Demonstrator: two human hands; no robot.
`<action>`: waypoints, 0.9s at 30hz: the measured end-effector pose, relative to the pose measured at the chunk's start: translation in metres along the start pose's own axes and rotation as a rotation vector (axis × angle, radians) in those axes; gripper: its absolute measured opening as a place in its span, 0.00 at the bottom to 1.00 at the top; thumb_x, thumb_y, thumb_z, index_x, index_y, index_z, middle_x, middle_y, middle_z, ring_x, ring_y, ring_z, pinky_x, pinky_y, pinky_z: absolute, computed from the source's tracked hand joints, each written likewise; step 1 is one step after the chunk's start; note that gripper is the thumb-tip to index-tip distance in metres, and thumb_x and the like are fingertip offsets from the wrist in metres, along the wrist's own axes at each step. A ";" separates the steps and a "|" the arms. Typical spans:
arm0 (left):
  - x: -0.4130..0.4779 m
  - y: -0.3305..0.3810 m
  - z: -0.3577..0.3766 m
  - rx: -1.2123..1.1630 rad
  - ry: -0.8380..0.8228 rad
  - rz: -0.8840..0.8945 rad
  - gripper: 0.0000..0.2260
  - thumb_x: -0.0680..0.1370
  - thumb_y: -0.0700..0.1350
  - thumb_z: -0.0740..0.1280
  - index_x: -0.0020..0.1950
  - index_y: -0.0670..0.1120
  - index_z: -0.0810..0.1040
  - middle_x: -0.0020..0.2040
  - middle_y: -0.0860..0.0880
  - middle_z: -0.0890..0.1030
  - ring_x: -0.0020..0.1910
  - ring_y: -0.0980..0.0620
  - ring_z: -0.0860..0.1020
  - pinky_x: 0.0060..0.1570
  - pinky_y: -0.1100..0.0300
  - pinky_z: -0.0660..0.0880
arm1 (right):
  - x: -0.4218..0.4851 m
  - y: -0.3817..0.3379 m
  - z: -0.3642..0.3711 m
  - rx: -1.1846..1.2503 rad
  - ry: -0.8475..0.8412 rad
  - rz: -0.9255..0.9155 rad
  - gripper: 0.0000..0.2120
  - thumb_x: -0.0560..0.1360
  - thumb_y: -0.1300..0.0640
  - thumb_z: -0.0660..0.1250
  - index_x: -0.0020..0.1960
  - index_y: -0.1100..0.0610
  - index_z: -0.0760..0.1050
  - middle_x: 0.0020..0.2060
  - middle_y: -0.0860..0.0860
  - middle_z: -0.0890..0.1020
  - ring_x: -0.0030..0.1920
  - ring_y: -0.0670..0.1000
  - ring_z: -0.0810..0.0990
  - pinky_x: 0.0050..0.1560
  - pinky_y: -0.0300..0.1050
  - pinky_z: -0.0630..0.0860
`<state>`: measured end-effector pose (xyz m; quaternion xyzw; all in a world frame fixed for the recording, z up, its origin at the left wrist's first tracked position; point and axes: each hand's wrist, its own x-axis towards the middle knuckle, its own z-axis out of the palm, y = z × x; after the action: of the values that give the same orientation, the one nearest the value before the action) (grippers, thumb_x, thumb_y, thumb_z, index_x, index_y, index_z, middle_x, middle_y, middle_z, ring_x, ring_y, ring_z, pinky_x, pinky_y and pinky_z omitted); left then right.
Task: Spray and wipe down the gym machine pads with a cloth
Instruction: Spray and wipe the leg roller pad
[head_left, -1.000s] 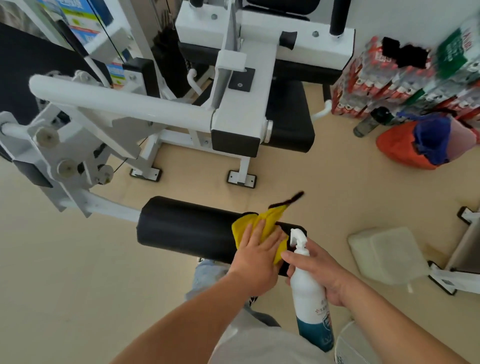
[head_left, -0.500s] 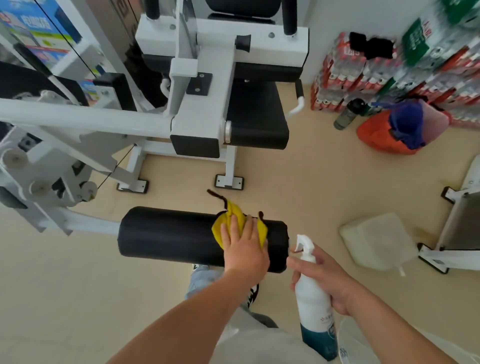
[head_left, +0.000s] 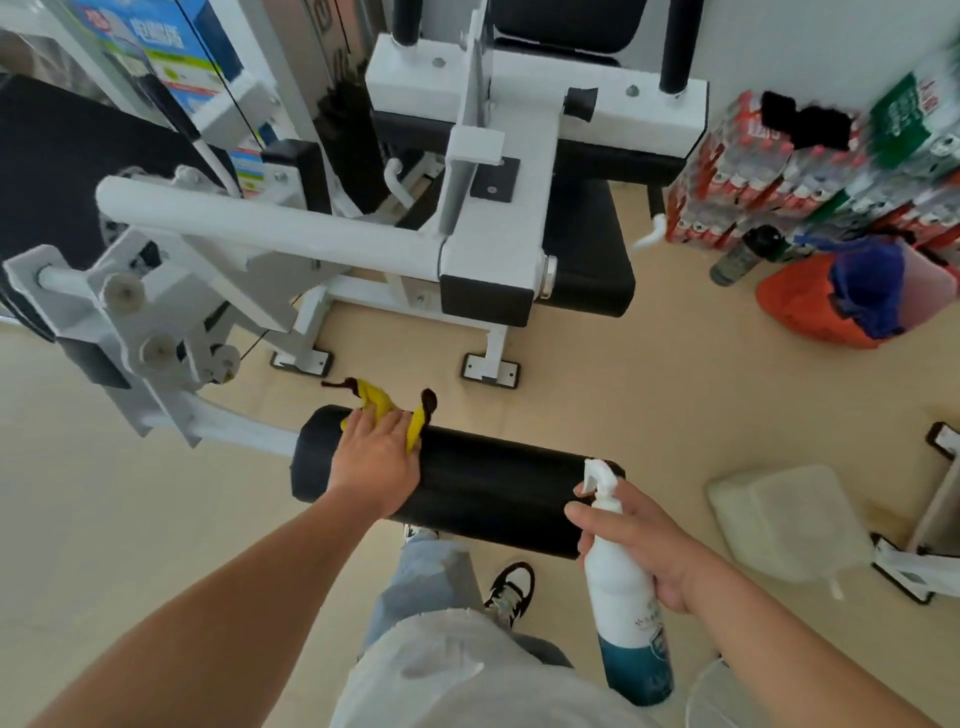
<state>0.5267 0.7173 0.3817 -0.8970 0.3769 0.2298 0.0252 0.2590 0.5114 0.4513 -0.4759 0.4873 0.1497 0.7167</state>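
Note:
A black cylindrical roller pad (head_left: 493, 483) lies across the middle of the head view, fixed to a white machine arm on its left. My left hand (head_left: 376, 462) presses a yellow cloth (head_left: 382, 408) with dark edging flat onto the pad's left end; most of the cloth is hidden under the palm. My right hand (head_left: 639, 540) grips a white spray bottle (head_left: 623, 587) with a teal base, upright, at the pad's right end, its nozzle pointing left. A black seat pad (head_left: 587, 260) sits farther back on the white frame.
The white machine frame (head_left: 291, 228) crosses the upper left with pulleys and cable. Stacked bottle packs (head_left: 810, 176) and an orange bag (head_left: 826, 306) stand at the right. A translucent plastic container (head_left: 784, 519) lies on the floor beside another machine's foot (head_left: 904, 566). My legs and shoe (head_left: 511, 592) are below the pad.
My left hand has slid the cloth along the roller pad from its right end to its left end. My right hand has kept hold of the spray bottle beside the pad's right end.

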 end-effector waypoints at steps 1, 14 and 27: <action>-0.004 -0.011 0.002 -0.021 0.021 -0.022 0.26 0.85 0.55 0.49 0.80 0.47 0.67 0.79 0.47 0.70 0.81 0.42 0.59 0.82 0.45 0.51 | 0.005 -0.004 0.011 -0.028 -0.027 0.009 0.28 0.69 0.48 0.83 0.65 0.53 0.77 0.40 0.60 0.85 0.40 0.59 0.84 0.45 0.52 0.83; -0.072 -0.021 0.034 -0.327 0.293 -0.161 0.21 0.83 0.53 0.53 0.63 0.45 0.80 0.61 0.49 0.80 0.57 0.43 0.72 0.60 0.46 0.76 | 0.047 -0.007 0.082 -0.202 -0.171 0.151 0.33 0.66 0.41 0.85 0.66 0.49 0.77 0.42 0.60 0.87 0.42 0.59 0.85 0.49 0.54 0.83; -0.072 0.000 0.032 -0.392 0.328 -0.197 0.22 0.83 0.54 0.52 0.70 0.46 0.76 0.68 0.49 0.76 0.67 0.41 0.68 0.69 0.39 0.70 | 0.045 0.003 0.081 -0.199 -0.132 0.140 0.26 0.74 0.44 0.82 0.66 0.49 0.76 0.42 0.60 0.87 0.43 0.59 0.86 0.49 0.55 0.84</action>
<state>0.4702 0.7716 0.3841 -0.9423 0.2351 0.1463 -0.1880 0.3238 0.5690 0.4173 -0.4985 0.4537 0.2780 0.6844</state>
